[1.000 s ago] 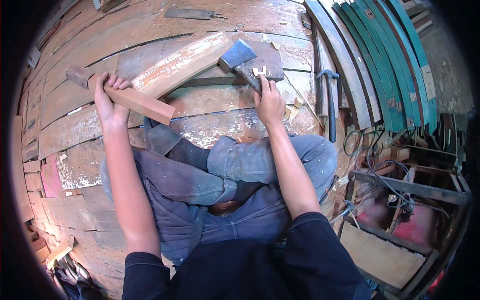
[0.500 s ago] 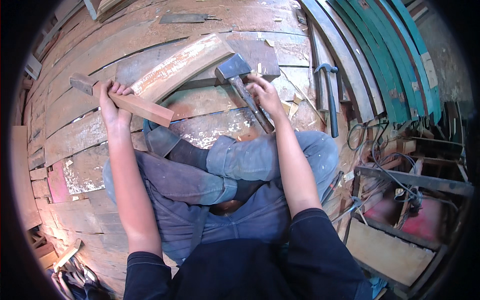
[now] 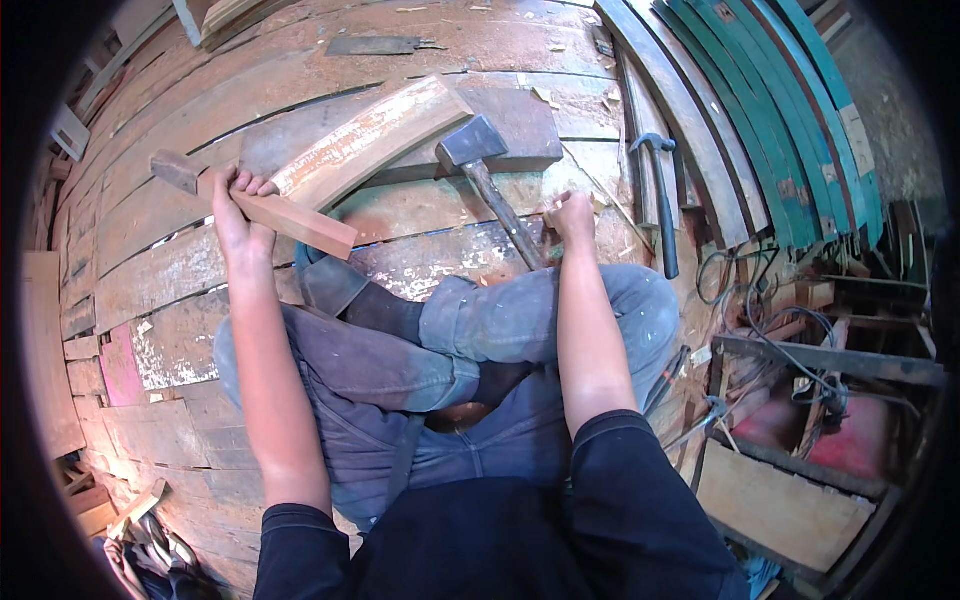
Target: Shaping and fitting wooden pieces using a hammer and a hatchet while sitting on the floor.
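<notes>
My left hand (image 3: 248, 215) is closed round a wooden crosspiece (image 3: 310, 228), its fingers curled over the top. The crosspiece meets a longer wooden board (image 3: 370, 135) with flaking white paint, whose far part lies on a thick dark wooden block (image 3: 520, 125). A heavy hammer (image 3: 472, 142) with a blocky metal head rests against the block, its worn wooden handle slanting down toward my crossed legs. Right of that handle, and apart from it, my right hand (image 3: 573, 218) is low over the floor with its fingers drawn together; whatever they pinch is hidden or too small to name.
A claw hammer (image 3: 656, 190) lies to the right, beside long dark beams and stacked green-painted boards (image 3: 770, 130). Cables (image 3: 765, 300) and a metal frame stand at the lower right. A flat dark strip (image 3: 372, 46) lies on the plank floor at the far side, among wood chips.
My right hand has moved from beside the heavy hammer's head down and to the right, and its fingers have closed. My left hand keeps its hold on the crosspiece.
</notes>
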Demonstrator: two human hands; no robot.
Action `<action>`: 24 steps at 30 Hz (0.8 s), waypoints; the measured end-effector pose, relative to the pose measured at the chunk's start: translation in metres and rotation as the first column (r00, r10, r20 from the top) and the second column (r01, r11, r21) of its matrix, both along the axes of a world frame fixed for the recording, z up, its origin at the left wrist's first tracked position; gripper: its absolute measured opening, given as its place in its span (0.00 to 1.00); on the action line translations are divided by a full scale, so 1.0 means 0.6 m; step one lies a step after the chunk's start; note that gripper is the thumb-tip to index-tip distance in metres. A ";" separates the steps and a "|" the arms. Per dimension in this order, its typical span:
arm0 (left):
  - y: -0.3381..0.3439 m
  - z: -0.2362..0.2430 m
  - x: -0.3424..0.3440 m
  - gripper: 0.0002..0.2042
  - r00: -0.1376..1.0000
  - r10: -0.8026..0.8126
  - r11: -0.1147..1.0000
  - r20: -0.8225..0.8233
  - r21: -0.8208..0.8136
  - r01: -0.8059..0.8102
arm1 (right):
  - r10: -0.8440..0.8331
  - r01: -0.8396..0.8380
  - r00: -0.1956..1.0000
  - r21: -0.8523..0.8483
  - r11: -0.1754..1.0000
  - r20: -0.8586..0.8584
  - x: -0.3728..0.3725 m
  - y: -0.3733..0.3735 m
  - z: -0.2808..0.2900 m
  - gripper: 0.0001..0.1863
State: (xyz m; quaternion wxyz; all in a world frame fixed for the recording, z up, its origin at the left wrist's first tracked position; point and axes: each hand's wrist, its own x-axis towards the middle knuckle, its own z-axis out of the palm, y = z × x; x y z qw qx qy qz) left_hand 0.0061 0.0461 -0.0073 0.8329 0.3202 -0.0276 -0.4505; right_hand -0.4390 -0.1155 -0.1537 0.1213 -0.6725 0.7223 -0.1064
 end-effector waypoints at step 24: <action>-0.010 0.024 -0.017 0.06 0.997 -0.078 0.992 -0.026 -0.101 0.075 | -0.113 0.147 0.877 -0.036 0.988 0.466 0.113 -0.099 0.137 0.33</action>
